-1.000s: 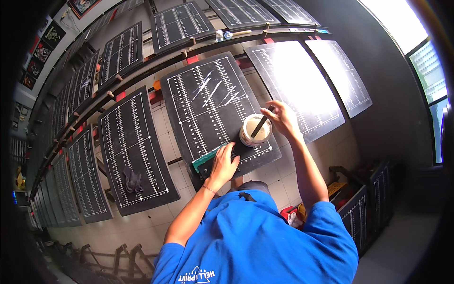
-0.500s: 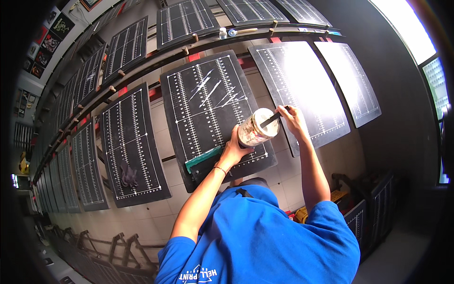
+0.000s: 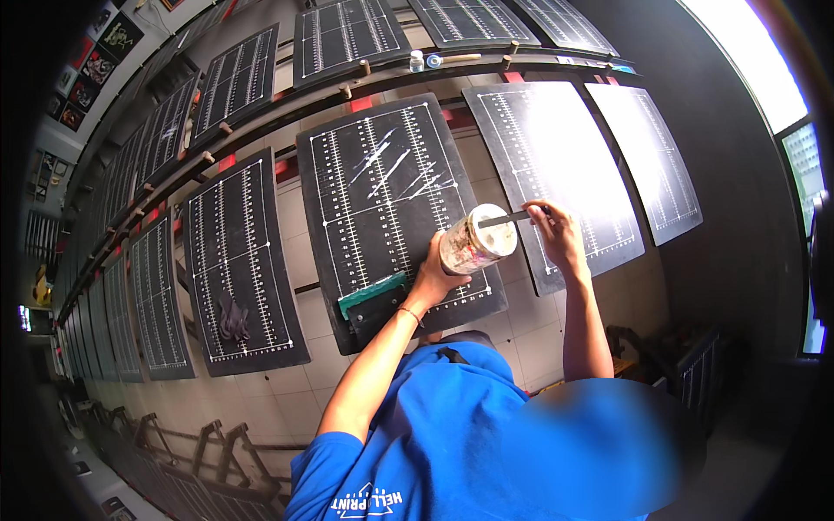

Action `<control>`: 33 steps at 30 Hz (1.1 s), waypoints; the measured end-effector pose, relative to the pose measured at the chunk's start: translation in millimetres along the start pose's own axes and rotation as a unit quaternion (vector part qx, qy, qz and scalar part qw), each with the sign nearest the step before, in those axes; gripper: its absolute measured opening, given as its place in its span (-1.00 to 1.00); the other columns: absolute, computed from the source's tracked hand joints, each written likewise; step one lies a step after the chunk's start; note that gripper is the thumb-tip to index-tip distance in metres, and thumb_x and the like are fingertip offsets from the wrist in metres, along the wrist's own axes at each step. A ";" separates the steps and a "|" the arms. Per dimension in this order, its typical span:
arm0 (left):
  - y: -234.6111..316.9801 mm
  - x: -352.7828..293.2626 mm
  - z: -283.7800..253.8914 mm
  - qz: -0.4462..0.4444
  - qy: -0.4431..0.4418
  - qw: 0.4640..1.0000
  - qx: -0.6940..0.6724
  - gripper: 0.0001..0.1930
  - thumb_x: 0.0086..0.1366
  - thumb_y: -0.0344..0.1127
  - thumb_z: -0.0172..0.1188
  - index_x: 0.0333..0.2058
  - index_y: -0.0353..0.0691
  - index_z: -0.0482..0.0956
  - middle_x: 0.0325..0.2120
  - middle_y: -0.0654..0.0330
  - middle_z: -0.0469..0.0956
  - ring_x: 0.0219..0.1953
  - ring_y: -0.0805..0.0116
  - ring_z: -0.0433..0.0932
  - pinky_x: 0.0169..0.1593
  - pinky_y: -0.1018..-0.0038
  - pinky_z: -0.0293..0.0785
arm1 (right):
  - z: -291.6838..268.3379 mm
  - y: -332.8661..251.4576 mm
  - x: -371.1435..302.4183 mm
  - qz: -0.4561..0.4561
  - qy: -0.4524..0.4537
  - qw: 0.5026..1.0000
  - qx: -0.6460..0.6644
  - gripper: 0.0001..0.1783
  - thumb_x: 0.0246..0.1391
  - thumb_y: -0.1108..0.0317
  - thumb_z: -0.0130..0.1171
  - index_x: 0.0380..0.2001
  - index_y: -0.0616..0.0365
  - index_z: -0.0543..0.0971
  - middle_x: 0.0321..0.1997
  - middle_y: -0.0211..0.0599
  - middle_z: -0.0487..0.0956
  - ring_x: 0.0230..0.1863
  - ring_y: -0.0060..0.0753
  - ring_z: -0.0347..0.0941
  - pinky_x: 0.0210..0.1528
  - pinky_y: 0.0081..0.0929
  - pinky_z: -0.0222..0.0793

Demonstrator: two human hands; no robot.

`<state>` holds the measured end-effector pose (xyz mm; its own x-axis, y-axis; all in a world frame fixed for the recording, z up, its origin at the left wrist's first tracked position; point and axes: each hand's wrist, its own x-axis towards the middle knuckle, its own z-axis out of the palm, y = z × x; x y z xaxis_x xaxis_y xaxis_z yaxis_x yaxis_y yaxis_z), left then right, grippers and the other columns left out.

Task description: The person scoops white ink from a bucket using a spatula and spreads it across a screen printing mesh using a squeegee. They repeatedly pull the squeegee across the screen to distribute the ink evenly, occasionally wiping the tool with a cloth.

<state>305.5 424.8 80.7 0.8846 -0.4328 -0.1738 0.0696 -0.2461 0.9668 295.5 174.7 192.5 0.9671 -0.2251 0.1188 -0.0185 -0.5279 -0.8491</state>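
My left hand [image 3: 432, 274] is wrapped round the side of a paint-splashed tub [image 3: 466, 249], tilted over the near right part of a black board [image 3: 360, 230]. Pale, whitish stuff shows in the tub's mouth. My right hand [image 3: 559, 238], right of the tub, pinches one end of a dark flat stick [image 3: 511, 218]. The stick's other end reaches into the tub's mouth, lying nearly level. White streaks [image 3: 373, 158] mark the far half of that board. A squeegee with a green edge [image 3: 372, 297] rests on the board's near left part, beside my left forearm.
More ruled black boards stand in rows, including one with a crumpled dark cloth [image 3: 234, 319] at left and a glare-lit one [image 3: 565, 165] at right. A dark rail [image 3: 313, 97] with wooden pegs runs behind, carrying a small clear bottle [image 3: 416, 61] and a tape roll [image 3: 434, 62].
My right hand has shifted right and slightly down, and the stick has swung from a slant to nearly level. The tub has moved slightly, still in my left hand.
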 end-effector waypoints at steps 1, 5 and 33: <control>0.5 0.5 -0.3 -0.002 0.003 1.000 0.005 0.16 -0.18 -0.44 0.59 0.36 -0.19 -0.01 0.24 0.04 0.34 0.32 0.20 0.30 0.35 0.32 0.24 | -1.2 -6.5 -1.1 -0.010 -0.023 0.998 -0.060 -0.71 0.32 0.18 0.10 -0.22 0.18 0.66 -0.45 -0.27 0.61 -0.40 -0.49 0.51 -0.29 -0.50 0.39; 9.7 2.3 -1.8 -0.014 -0.007 1.000 0.001 0.15 -0.16 -0.41 0.59 0.36 -0.19 -0.01 0.21 0.03 0.38 0.29 0.20 0.34 0.32 0.32 0.28 | -0.1 -14.5 -5.5 0.034 -0.055 0.990 -0.128 -0.68 0.31 0.16 0.11 -0.25 0.20 0.66 -0.50 -0.25 0.60 -0.45 -0.47 0.51 -0.33 -0.47 0.40; -50.6 -150.4 -194.5 0.045 0.320 0.937 -0.134 0.07 -0.04 -0.40 0.51 0.37 -0.26 -0.01 0.24 0.03 0.25 0.28 0.21 0.30 0.32 0.29 0.30 | 217.4 94.4 73.4 0.246 0.045 0.950 0.184 -0.53 0.29 -0.01 0.15 -0.47 0.21 0.59 -0.60 -0.37 0.57 -0.68 -0.61 0.38 -0.59 -0.56 0.31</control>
<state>258.7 671.0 94.3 0.9819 0.1881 -0.0241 0.0188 0.0303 0.9994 420.0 286.4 9.2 0.8378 -0.4492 -0.3103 -0.3572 -0.0214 -0.9338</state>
